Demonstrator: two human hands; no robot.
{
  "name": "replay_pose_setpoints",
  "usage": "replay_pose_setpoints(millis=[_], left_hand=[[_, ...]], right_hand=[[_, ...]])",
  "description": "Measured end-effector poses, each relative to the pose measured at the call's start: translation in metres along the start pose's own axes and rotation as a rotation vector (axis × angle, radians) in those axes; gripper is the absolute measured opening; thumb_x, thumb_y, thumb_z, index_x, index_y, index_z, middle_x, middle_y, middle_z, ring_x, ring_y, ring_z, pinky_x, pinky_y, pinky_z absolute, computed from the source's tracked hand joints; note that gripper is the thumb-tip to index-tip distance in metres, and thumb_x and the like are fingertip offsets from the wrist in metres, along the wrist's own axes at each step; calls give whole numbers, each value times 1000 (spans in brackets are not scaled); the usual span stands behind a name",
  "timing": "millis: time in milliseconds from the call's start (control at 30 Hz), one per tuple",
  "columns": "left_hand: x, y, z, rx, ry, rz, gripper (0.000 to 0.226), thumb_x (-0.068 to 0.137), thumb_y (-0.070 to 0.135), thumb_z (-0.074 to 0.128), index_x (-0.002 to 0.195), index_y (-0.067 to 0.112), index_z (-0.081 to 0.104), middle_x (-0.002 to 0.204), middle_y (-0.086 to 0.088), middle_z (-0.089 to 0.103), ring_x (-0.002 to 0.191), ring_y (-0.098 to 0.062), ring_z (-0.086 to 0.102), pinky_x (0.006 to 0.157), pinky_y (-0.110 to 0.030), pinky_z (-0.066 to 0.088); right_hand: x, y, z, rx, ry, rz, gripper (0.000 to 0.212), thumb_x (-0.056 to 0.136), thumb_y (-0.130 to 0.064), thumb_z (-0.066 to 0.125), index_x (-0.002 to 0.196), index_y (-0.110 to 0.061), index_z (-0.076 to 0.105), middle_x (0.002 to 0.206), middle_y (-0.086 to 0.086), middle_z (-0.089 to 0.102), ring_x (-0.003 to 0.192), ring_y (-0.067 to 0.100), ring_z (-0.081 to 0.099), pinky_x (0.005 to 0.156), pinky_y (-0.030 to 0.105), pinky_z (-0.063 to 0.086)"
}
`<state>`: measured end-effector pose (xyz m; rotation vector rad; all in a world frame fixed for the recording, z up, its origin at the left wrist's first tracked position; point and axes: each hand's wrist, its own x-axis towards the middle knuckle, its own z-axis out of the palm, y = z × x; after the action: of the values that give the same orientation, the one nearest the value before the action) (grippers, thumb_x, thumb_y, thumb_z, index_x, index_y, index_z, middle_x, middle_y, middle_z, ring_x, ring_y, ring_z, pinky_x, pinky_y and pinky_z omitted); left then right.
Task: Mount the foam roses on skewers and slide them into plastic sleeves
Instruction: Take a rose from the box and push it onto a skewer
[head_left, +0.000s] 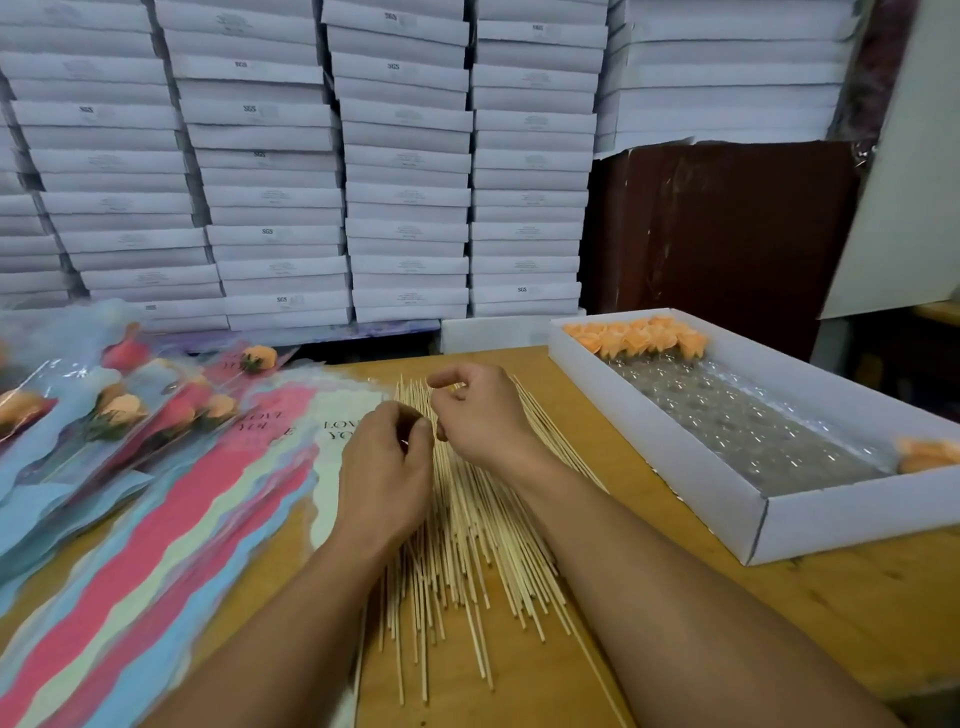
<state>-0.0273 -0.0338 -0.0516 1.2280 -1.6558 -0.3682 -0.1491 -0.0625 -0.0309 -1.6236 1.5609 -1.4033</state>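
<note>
A loose pile of bamboo skewers (467, 545) lies on the wooden table (649, 613), fanned out toward me. Both hands hover over the pile's far end. My left hand (384, 467) has its thumb pressed to curled fingers, pinching at a skewer. My right hand (480, 415) is curled loosely just above the skewers; whether it holds one is hidden. Orange foam roses (639, 338) fill the far end of a white box (670, 457) on the right. Empty printed plastic sleeves (218, 519) lie stacked to the left.
Sleeved roses on skewers (119, 410) are piled at the far left. One more orange rose (930, 454) sits at the box's near end on clear blister lining. Stacked white cartons (405, 182) wall off the back, beside a dark brown board (727, 223).
</note>
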Motion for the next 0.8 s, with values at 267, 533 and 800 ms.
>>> replay_pose_setpoints(millis=[267, 533, 800], left_hand=[[-2, 3, 1, 29, -10, 48, 6, 96, 20, 57, 96, 16, 62, 88, 4, 61, 84, -16, 56, 73, -31, 38], [-3, 3, 2, 64, -31, 36, 9, 96, 20, 58, 95, 14, 65, 85, 4, 63, 85, -22, 59, 81, -41, 50], [-1, 0, 7, 57, -28, 54, 6, 95, 20, 59, 91, 17, 63, 81, 11, 60, 78, -10, 56, 71, -35, 44]], right_hand=[[5, 9, -3, -78, 12, 24, 23, 91, -21, 59, 112, -23, 69, 107, 3, 73, 90, 22, 70, 80, 34, 57], [7, 17, -4, -108, -4, 65, 24, 90, -26, 59, 112, -24, 68, 96, 4, 73, 80, 20, 72, 81, 39, 59], [2, 13, -2, -143, -27, 63, 29, 92, -24, 59, 120, -21, 67, 112, 8, 72, 93, 22, 70, 88, 39, 57]])
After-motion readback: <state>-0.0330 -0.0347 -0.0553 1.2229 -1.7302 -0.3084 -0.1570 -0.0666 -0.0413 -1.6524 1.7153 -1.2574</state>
